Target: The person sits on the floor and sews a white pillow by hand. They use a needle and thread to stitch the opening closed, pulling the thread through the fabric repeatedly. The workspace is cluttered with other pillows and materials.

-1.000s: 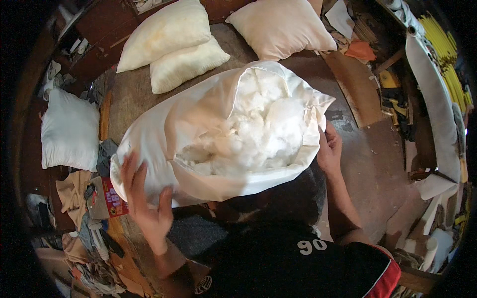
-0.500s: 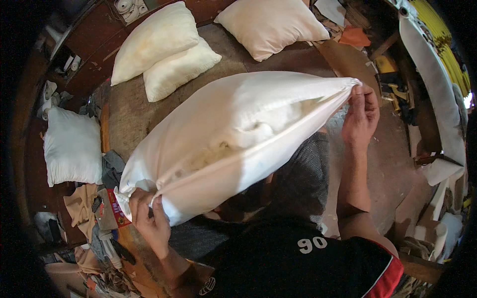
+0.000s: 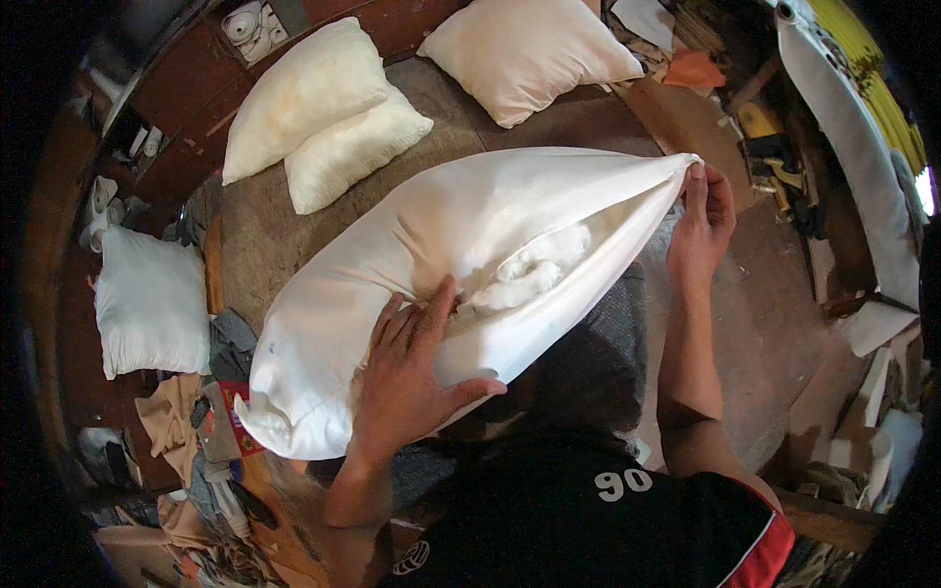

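A large white cushion (image 3: pixel 363 265) lies across my lap, its long slit gaping along the near side. White fluffy stuffing (image 3: pixel 539 269) shows inside the slit. My right hand (image 3: pixel 704 216) pinches the cushion's far right corner between thumb and fingers, the other fingers curled. Spread flat over the left part of the slit, my left hand (image 3: pixel 407 377) presses on the cloth, thumb pointing right. Creases run out from its fingertips. The left end of the slit is hidden under that hand.
Two cream pillows (image 3: pixel 304 93) overlap at the back left, with a pinkish-white pillow (image 3: pixel 529 54) to their right. A white pillow (image 3: pixel 152 299) rests at the far left, above fabric scraps (image 3: pixel 172 416). A long white roll (image 3: pixel 848 137) borders the right side.
My left hand has let go of the cushion's left end and moved right, onto the slit, with fingers spread. My right hand keeps its pinch on the corner.
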Tool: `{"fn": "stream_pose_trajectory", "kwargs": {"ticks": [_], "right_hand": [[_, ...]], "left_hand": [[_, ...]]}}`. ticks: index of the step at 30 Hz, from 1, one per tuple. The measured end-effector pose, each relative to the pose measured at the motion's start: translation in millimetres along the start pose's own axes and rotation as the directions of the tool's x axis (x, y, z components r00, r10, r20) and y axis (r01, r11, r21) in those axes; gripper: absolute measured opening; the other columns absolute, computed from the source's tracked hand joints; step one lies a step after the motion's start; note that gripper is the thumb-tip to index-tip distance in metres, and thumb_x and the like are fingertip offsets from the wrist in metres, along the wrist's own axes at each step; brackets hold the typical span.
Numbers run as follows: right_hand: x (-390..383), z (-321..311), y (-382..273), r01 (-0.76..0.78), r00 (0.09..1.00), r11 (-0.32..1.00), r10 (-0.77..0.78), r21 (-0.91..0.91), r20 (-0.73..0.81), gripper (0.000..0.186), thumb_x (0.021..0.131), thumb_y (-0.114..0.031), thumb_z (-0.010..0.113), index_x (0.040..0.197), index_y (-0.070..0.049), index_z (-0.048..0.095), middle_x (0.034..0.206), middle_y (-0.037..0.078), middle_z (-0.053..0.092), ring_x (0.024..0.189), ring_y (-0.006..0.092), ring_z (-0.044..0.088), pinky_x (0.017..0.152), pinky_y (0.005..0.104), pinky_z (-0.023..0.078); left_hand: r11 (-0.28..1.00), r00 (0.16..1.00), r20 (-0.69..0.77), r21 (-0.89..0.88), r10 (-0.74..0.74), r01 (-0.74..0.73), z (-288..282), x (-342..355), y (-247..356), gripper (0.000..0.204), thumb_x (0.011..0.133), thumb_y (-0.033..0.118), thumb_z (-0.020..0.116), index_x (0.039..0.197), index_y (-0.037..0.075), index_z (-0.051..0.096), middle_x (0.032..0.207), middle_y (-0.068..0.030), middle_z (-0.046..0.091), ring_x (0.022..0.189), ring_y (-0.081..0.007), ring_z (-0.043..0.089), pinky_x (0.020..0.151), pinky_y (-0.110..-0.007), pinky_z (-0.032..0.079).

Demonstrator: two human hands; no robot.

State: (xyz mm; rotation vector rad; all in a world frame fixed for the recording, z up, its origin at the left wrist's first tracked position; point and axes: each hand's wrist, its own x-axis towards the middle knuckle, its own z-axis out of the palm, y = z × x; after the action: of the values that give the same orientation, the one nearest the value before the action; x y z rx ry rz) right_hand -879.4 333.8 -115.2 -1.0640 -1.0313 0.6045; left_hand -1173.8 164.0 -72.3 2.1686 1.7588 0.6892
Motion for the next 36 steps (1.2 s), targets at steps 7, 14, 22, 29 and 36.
{"fn": "stream_pose_trajectory", "kwargs": {"ticks": [7, 14, 22, 29, 36], "right_hand": [[-33, 17, -69, 0.488, 0.873, 0.846, -0.474, -0.213, 0.114, 0.012, 0.090, -0.013, 0.061, 0.097, -0.004, 0.064, 0.097, 0.009, 0.065, 0.092, 0.0198, 0.062, 0.085, 0.0290, 0.046], [-68, 56, -75, 0.775, 0.140, 0.632, -0.199, 0.018, 0.970, 0.028, 0.088, -0.030, 0.060, 0.102, -0.007, 0.068, 0.111, 0.016, 0.061, 0.110, 0.0361, 0.055, 0.096, 0.0433, 0.043], [-55, 79, -54, 0.777, 0.288, 0.594, -0.041, -0.208, 0.957, 0.025, 0.086, -0.026, 0.061, 0.100, -0.007, 0.069, 0.110, 0.018, 0.064, 0.107, 0.0370, 0.057, 0.096, 0.0437, 0.042], [-40, 39, -106, 0.737, 0.343, 0.640, -0.079, -0.217, 0.936, 0.034, 0.089, -0.018, 0.060, 0.117, 0.002, 0.061, 0.126, 0.020, 0.055, 0.119, 0.0317, 0.051, 0.098, 0.0433, 0.042], [-88, 76, -109, -0.319, -0.733, 0.892, -0.446, 0.321, 0.514, 0.039, 0.088, -0.024, 0.062, 0.117, 0.002, 0.060, 0.121, 0.017, 0.059, 0.104, 0.0327, 0.059, 0.090, 0.0427, 0.047]], "left_hand": [[1.000, 0.987, -0.158, 0.014, -0.007, 0.009, 15, -5, -4, 0.064, 0.068, 0.013, 0.076, 0.128, 0.007, 0.053, 0.101, -0.0119, 0.063, 0.100, -0.0340, 0.055, 0.097, -0.040, 0.040], [0.999, 0.989, -0.142, 0.027, 0.040, -0.037, 15, -8, -13, 0.065, 0.069, 0.006, 0.072, 0.131, 0.011, 0.051, 0.095, -0.0113, 0.062, 0.098, -0.0302, 0.055, 0.096, -0.043, 0.039], [0.990, 0.887, -0.440, 0.032, 0.137, -0.137, -4, -38, -13, 0.047, 0.075, 0.018, 0.074, 0.118, 0.006, 0.060, 0.106, -0.0156, 0.063, 0.115, -0.0346, 0.053, 0.105, -0.051, 0.036], [0.982, 0.168, -0.974, -0.128, -0.150, 0.136, -63, -166, -90, 0.036, 0.092, 0.017, 0.058, 0.120, -0.004, 0.052, 0.112, -0.0186, 0.062, 0.105, -0.0250, 0.059, 0.094, -0.037, 0.044], [0.473, -0.216, -0.757, -0.576, -0.617, 0.667, 74, -414, -233, 0.026, 0.092, 0.020, 0.059, 0.103, -0.003, 0.063, 0.088, -0.0095, 0.068, 0.076, -0.0161, 0.063, 0.070, -0.029, 0.050]]}}
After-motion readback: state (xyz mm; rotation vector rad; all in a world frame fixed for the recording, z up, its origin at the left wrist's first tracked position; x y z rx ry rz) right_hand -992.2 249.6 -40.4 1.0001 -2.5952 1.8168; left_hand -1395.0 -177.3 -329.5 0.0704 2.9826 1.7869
